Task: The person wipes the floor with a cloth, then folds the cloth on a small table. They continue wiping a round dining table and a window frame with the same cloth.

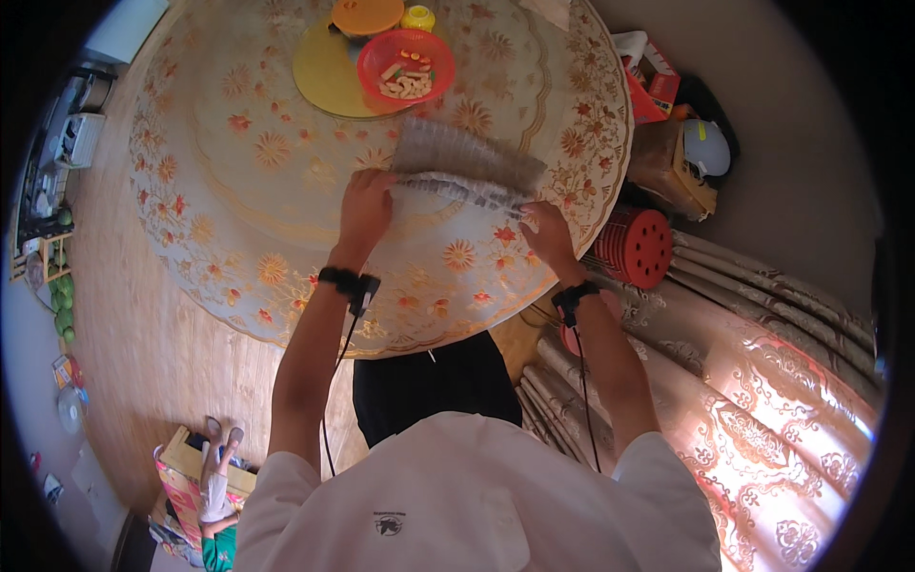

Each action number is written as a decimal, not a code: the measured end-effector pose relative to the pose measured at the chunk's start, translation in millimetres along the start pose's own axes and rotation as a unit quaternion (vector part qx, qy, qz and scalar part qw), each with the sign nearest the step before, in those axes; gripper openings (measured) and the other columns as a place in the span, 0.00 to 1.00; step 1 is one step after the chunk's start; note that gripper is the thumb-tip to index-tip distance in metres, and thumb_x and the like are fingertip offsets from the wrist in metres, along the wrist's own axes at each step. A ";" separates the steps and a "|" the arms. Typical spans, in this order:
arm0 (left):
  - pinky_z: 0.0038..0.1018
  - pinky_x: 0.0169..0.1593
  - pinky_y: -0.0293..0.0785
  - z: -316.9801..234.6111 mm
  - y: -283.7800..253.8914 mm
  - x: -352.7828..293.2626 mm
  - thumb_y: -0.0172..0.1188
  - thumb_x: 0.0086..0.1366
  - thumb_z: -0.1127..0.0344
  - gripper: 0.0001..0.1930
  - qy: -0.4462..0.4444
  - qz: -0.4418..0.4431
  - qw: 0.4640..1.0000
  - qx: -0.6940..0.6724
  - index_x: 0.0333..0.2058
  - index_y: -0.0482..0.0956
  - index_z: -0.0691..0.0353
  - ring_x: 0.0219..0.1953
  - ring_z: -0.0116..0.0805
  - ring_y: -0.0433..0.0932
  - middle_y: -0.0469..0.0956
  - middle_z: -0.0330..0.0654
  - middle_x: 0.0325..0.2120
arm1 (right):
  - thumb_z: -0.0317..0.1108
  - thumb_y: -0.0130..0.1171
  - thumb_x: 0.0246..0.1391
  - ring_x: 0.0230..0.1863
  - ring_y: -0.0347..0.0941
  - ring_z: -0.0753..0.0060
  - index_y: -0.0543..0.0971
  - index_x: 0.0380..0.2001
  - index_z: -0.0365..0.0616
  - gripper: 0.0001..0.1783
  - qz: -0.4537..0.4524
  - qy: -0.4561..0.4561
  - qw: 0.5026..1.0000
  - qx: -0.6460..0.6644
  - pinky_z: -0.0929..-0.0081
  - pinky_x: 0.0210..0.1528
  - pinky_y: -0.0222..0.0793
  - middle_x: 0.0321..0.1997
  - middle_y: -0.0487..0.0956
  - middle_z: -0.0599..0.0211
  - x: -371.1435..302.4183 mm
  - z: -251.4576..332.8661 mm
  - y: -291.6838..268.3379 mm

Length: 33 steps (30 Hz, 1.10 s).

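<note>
One round table (210,229) with a floral cover fills the upper middle of the frame. One patterned curtain (710,405) sweeps through the lower right, and one other person (217,496) sits at the lower left.

One grey, crinkled sheet (467,157) lies near the picture's centre, on or just over the table; blur hides which. Its long axis runs across the frame, sloping from left down to right, with a pale, bunched strip along its near edge.

One round yellow mat (324,71) sits at top centre, bearing one red bowl (400,40) of small pale and orange pieces — both just beyond the sheet's upper left corner, closing off that side. One stack of red stools (650,250) stands right of the table.

Two hands hold the sheet: the left hand (367,202) closes narrowly on its left end, the right hand (547,229) pinches its lower right corner.

One orange lid (367,14) and one small yellow pot (417,17) rest behind the bowl.
</note>
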<state>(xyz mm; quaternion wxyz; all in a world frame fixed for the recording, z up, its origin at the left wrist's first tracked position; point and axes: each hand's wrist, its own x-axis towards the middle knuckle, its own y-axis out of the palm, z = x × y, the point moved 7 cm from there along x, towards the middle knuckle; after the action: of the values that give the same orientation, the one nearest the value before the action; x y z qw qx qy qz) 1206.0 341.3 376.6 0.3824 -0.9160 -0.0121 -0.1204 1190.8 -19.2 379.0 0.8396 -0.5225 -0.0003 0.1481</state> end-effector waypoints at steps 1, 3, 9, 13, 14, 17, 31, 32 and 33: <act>0.45 0.56 0.76 -1.1 -5.6 -16.5 0.59 0.62 0.77 0.12 -0.025 -0.017 0.999 -0.010 0.44 0.82 0.63 0.48 0.55 0.79 0.83 0.51 0.43 | 0.31 0.66 0.61 0.58 0.74 0.50 0.79 0.54 0.43 0.19 0.002 -0.019 1.000 -0.024 0.55 0.60 0.72 0.54 0.79 0.54 -1.2 5.6 8.5; 0.43 0.50 0.79 12.9 -19.5 -54.8 0.60 0.68 0.72 0.09 -0.165 -0.066 0.983 -0.055 0.45 0.82 0.64 0.42 0.54 0.82 0.83 0.51 0.39 | 0.32 0.65 0.62 0.64 0.70 0.47 0.78 0.57 0.44 0.21 -0.026 -0.089 0.995 -0.044 0.52 0.64 0.70 0.60 0.76 0.54 15.0 31.5 3.2; 0.33 0.33 0.77 62.5 -42.4 -164.0 0.59 0.75 0.58 0.14 -0.454 -0.166 0.874 -0.050 0.44 0.72 0.64 0.28 0.38 0.81 0.82 0.49 0.30 | 0.35 0.61 0.65 0.74 0.60 0.47 0.72 0.67 0.50 0.27 0.015 -0.330 0.942 -0.068 0.51 0.72 0.63 0.71 0.69 0.56 97.9 95.8 24.4; 0.26 0.26 0.74 86.1 -17.6 -177.9 0.59 0.76 0.57 0.15 -0.504 -0.165 0.809 -0.254 0.44 0.70 0.64 0.23 0.28 0.78 0.82 0.46 0.26 | 0.41 0.61 0.66 0.78 0.53 0.49 0.67 0.72 0.56 0.33 0.099 -0.402 0.901 -0.127 0.50 0.78 0.55 0.78 0.61 0.59 122.6 90.7 57.9; 0.25 0.25 0.73 88.2 -13.6 -176.8 0.58 0.77 0.58 0.14 -0.494 -0.182 0.795 -0.300 0.44 0.70 0.64 0.23 0.26 0.78 0.82 0.45 0.26 | 0.43 0.60 0.67 0.79 0.51 0.49 0.66 0.73 0.57 0.33 0.109 -0.405 0.897 -0.139 0.49 0.79 0.52 0.79 0.59 0.61 120.2 91.4 61.6; 0.24 0.27 0.76 95.7 -9.4 -180.5 0.57 0.78 0.58 0.13 -0.510 -0.184 0.776 -0.323 0.44 0.70 0.63 0.25 0.27 0.80 0.82 0.42 0.28 | 0.49 0.57 0.68 0.81 0.46 0.48 0.63 0.75 0.61 0.35 0.134 -0.405 0.892 -0.149 0.47 0.81 0.45 0.82 0.54 0.63 104.0 92.2 66.3; 0.26 0.31 0.81 89.4 1.7 -176.3 0.57 0.77 0.66 0.09 -0.488 -0.158 0.762 -0.395 0.38 0.70 0.65 0.25 0.30 0.82 0.83 0.47 0.27 | 0.54 0.47 0.72 0.81 0.45 0.43 0.61 0.76 0.68 0.32 -0.003 -0.257 0.944 -0.204 0.44 0.81 0.39 0.83 0.51 0.61 160.2 25.8 40.8; 0.26 0.31 0.82 84.5 6.1 -176.2 0.57 0.76 0.67 0.09 -0.491 -0.157 0.755 -0.405 0.38 0.70 0.66 0.25 0.30 0.82 0.83 0.47 0.27 | 0.53 0.45 0.73 0.81 0.45 0.43 0.61 0.76 0.67 0.31 -0.022 -0.244 0.948 -0.201 0.43 0.81 0.39 0.83 0.51 0.61 167.2 14.2 35.9; 0.26 0.31 0.82 80.7 11.1 -175.4 0.57 0.76 0.67 0.09 -0.494 -0.158 0.748 -0.414 0.39 0.70 0.66 0.25 0.30 0.82 0.83 0.48 0.27 | 0.53 0.44 0.74 0.81 0.45 0.42 0.61 0.77 0.67 0.31 -0.041 -0.231 0.952 -0.199 0.43 0.81 0.39 0.83 0.52 0.60 174.8 5.3 30.0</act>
<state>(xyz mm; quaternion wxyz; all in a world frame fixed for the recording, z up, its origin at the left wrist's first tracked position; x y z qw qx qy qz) 1054.1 402.5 273.8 -0.1183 -0.9011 -0.2929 0.2970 1349.7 41.2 328.1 0.7010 -0.6302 -0.2450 0.2267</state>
